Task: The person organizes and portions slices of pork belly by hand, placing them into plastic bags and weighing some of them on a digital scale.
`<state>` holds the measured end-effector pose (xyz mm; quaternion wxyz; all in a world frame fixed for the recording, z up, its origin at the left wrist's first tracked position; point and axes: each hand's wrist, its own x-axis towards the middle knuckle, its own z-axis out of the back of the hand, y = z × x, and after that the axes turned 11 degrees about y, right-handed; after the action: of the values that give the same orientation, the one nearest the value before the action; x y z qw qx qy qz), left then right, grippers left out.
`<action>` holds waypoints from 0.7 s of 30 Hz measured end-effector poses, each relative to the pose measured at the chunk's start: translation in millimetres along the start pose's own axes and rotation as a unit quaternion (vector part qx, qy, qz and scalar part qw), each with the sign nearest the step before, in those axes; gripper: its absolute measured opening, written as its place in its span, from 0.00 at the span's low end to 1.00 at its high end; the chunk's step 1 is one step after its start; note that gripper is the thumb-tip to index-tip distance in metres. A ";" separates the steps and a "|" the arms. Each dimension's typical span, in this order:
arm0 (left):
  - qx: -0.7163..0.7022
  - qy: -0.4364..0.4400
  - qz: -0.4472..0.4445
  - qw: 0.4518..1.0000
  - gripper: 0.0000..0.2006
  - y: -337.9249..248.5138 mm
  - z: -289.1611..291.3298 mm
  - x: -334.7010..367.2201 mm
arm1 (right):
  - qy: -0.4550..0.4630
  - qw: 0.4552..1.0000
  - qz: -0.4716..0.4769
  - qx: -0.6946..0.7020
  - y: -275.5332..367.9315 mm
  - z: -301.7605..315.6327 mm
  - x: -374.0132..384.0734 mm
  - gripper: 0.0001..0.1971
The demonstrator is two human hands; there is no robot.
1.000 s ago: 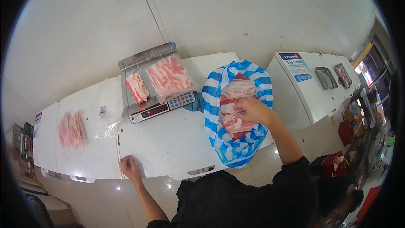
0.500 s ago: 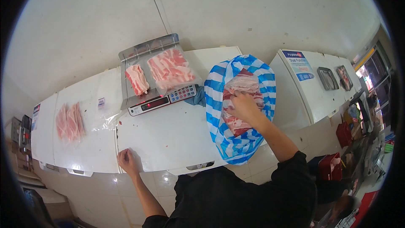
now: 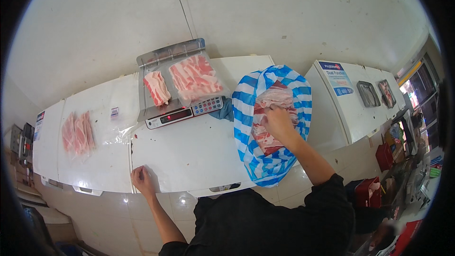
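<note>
My right hand [image 3: 278, 123] reaches into a blue-and-white striped plastic bag [image 3: 243, 99], its fingers pinched on the sliced meat [image 3: 272, 96] heaped inside. What lies under the fingertips is hidden. On a metal scale [image 3: 173, 114] left of the bag are a small stack of fatty meat slices [image 3: 157, 88] and a clear flat packet of sliced meat [image 3: 196, 77]. Near the front edge of the white chest lid [image 3: 199, 151], my left hand [image 3: 142, 179] rests with curled fingers. Nothing shows in it.
Farther left lie clear packets of meat slices [image 3: 78, 132] and a small label [image 3: 114, 112]. A blue cloth [image 3: 223, 110] sits between scale and bag. At right, two black trays [image 3: 368, 94] are on another white chest [image 3: 350, 118]. A red container [image 3: 368, 192] stands lower right.
The whole view has shifted slightly. My right hand stays on the meat in the bag with its fingers slightly moved; my left hand keeps its place.
</note>
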<state>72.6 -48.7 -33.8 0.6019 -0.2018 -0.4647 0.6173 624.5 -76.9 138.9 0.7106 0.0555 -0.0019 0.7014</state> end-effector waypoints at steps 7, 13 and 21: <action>0.020 0.003 0.003 1.000 0.05 2.8 1.8 1.2 | 0.012 0.998 -0.005 -0.059 -7.5 -1.4 8.0 0.09; 0.016 -0.006 0.005 1.000 0.04 0.3 0.8 0.8 | -0.002 0.997 -0.062 -0.054 -6.8 10.3 9.9 0.08; 0.005 -0.005 -0.005 1.000 0.05 -5.2 -3.5 2.0 | -0.084 0.995 0.041 0.030 -15.7 9.4 -2.6 0.14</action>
<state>77.9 -46.5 -30.7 0.6038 -0.1933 -0.4659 0.6172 640.8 -80.4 146.8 0.6763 0.1354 -0.0433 0.7228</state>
